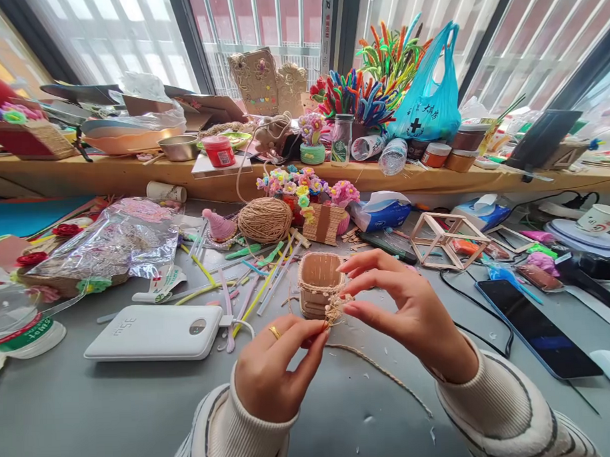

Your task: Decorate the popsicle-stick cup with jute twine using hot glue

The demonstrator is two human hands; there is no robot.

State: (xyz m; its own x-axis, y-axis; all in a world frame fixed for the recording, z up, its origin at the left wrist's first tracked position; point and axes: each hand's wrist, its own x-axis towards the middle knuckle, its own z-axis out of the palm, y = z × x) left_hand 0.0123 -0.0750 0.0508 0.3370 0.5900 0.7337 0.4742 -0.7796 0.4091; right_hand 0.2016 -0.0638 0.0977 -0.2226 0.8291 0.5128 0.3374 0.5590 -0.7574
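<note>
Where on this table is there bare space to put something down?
The grey table is bare in front of the white power bank, left of the left hand. Another bare patch lies between the right hand and the phone. Behind the small stick basket it is crowded, around the twine ball.

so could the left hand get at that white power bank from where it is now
Probably yes. The white power bank lies flat on the grey table just to the left of the left hand, with bare table between them. But its fingers are pinching the twine piece, which it would have to release first.
</note>
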